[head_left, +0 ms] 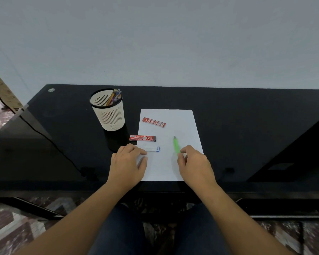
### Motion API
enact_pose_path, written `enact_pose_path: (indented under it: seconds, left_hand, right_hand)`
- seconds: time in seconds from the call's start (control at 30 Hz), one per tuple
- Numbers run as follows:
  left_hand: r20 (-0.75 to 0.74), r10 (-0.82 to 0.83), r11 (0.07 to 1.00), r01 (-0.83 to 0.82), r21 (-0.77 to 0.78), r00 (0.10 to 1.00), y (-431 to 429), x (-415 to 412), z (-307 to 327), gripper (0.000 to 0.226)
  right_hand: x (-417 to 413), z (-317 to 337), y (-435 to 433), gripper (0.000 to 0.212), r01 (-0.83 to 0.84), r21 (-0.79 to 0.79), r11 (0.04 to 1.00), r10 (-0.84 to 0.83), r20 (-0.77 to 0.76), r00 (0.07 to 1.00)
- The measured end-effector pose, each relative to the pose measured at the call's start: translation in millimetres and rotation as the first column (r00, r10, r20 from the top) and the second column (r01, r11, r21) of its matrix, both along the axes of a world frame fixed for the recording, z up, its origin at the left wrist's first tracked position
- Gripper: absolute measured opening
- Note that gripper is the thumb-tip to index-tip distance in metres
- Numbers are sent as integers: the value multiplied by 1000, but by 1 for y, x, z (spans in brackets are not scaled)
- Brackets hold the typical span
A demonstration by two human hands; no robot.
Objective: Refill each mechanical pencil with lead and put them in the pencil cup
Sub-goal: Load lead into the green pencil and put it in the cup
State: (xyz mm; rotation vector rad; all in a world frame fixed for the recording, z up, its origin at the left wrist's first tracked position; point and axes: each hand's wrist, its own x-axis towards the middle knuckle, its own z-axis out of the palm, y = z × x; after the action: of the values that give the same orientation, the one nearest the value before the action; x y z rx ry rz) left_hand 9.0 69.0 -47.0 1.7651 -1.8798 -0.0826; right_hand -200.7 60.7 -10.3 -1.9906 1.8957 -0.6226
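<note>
Black glossy table [247, 126] against a pale wall [173, 43]. White sheet of paper [182, 126] lies flat at the table's near edge, in front of the person.

Right hand [195, 166]: thumb and forefinger are closed on the near end of the green mechanical pencil [175, 145]. The pencil is over the right half of the paper, its tip pointing away from the person. Cannot tell whether the tip rests on the sheet or is lifted.

Left hand [127, 162]: knuckles up, fingers bent, lying across the paper's left edge. The forefinger reaches the left end of the lead tube [153, 149], a pale tube with a blue cap at its right end, lying on the paper. Whether the hand actually grips the tube cannot be told.

Near red lead box [142, 138] straddles the paper's left edge, just beyond the tube. Far red lead box [154, 122] lies fully on the paper, slightly tilted.

Pencil cup [109, 115], white with slotted walls, stands upright on the bare table left of the paper, apart from it. Several pencils lean against its right rim.

A black cable [44, 135] crosses the table's left part. Patterned floor [17, 227] shows below.
</note>
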Motion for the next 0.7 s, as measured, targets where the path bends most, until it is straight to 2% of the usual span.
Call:
enact_pose_path:
  seconds: [0.07, 0.17, 0.23, 0.3, 0.5, 0.7]
  left_hand:
    - [2, -2, 1000, 3, -14, 1000, 0, 1, -2, 15]
    - [-9, -1, 1000, 1, -31, 1000, 1, 2, -4, 14]
    - [-16, -1, 1000, 1, -29, 1000, 1, 2, -4, 14]
    - [-20, -2, 1000, 2, -25, 1000, 1, 2, -3, 15]
    - [-2, -10, 1000, 10, -10, 1000, 1, 4, -3, 15]
    - [-22, -16, 1000, 16, -13, 1000, -4, 0, 5, 14]
  right_hand:
    - [-5, 2, -11, 31, -52, -34, 998, 47, -135, 990]
    - [-16, 3, -29, 66, -251, -55, 966, 217, -350, 911]
    - [-20, 4, -38, 72, -351, -58, 935, 293, -435, 851]
    - [-20, 2, -45, 68, -412, -79, 908, 329, -475, 816]
    - [-29, -2, -49, 21, -432, -129, 893, 329, -468, 820]
    - [-33, -11, -37, 12, -420, -182, 889, 309, -439, 844]
